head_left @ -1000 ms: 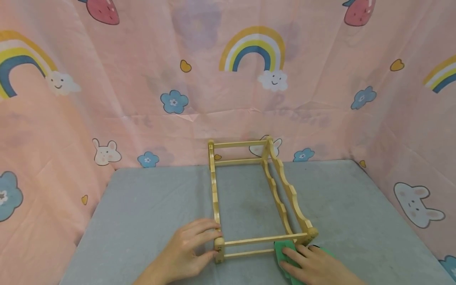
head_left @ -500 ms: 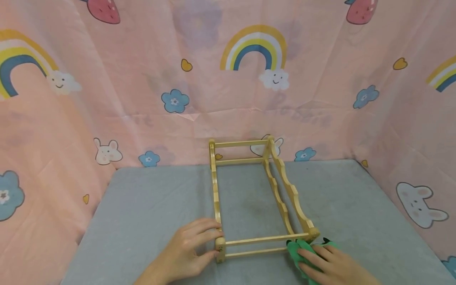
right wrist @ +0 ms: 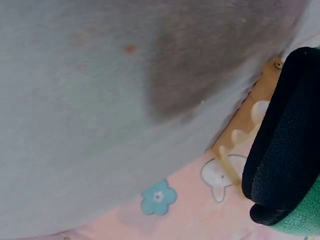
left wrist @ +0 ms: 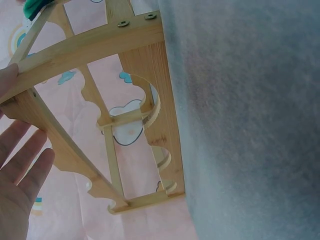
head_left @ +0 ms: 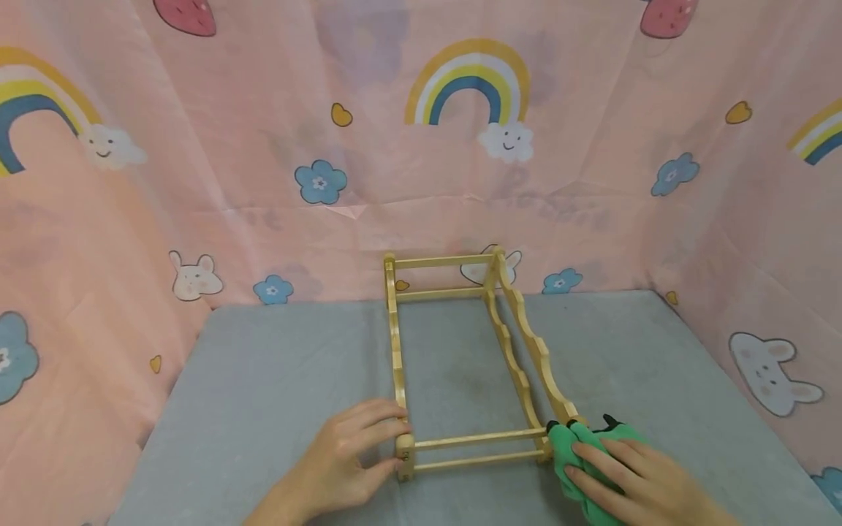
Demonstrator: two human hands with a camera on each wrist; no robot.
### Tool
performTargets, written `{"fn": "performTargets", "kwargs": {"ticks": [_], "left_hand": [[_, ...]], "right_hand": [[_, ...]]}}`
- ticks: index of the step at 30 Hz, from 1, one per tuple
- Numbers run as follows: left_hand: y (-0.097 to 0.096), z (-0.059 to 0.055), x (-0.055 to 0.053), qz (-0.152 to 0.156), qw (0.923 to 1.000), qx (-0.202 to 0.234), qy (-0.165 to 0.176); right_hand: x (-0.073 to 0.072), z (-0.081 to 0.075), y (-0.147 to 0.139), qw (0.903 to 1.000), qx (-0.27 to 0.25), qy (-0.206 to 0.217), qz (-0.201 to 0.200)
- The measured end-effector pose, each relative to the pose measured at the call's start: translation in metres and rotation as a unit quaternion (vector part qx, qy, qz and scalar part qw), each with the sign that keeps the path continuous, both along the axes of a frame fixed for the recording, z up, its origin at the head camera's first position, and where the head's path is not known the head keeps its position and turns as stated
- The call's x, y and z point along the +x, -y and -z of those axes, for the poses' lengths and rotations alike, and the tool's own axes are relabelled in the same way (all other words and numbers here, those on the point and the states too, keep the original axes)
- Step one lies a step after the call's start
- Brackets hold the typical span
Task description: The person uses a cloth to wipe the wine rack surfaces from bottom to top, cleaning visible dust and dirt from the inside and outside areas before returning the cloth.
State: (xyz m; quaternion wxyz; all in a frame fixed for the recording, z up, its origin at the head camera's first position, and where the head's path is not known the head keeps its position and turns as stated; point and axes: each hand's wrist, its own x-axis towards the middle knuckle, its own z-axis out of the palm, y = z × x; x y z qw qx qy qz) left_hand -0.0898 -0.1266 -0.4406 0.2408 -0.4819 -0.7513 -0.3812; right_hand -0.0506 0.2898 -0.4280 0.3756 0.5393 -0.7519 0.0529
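A pale wooden rack with scalloped side rails stands lengthwise on the table. My left hand holds its near left corner post, thumb on the front and fingers along the side; the left wrist view shows the fingertips against the scalloped rail. At the near right corner my right hand grips a bunched green cloth with black edging, pressed around the post and covering it. The cloth's dark edge fills the right side of the right wrist view, where the right hand is out of sight.
Grey fabric covers the table. A pink printed curtain hangs behind it and on both sides, close to the rack's far end. A darker patch marks the grey surface in the right wrist view.
My right hand has slid the green cloth rightward from the front rails and up over the near right corner post. The left hand keeps its hold; the rack stays in place.
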Motion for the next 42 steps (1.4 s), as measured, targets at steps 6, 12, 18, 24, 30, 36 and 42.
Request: {"fn": "performTargets", "kwargs": {"ticks": [6,12,18,24,30,36,42], "left_hand": [[0.000,-0.001,0.000,-0.003,1.0000,-0.002,-0.005],[0.001,-0.001,0.001,-0.003,1.0000,-0.002,0.000],[0.000,0.000,0.000,-0.002,1.0000,0.001,-0.004],[0.001,0.000,0.001,-0.004,1.0000,0.001,0.001],[0.001,0.000,0.000,-0.005,0.9999,-0.003,0.008],[0.001,0.000,0.000,0.001,0.9999,0.000,0.013],[0.003,0.000,0.001,-0.001,0.9999,-0.003,0.015]], "right_hand": [[0.001,-0.001,0.014,0.9992,0.018,0.024,0.028],[-0.003,-0.002,0.035,0.9996,0.013,0.025,0.006],[-0.006,-0.005,0.062,0.9988,0.016,0.042,-0.019],[-0.010,-0.007,0.098,0.9976,0.016,0.051,-0.044],[-0.013,-0.006,0.129,0.9974,0.029,0.041,-0.051],[-0.014,-0.002,0.144,0.9980,0.032,0.023,-0.050],[-0.012,-0.005,0.140,0.9985,0.033,0.029,-0.034]]}}
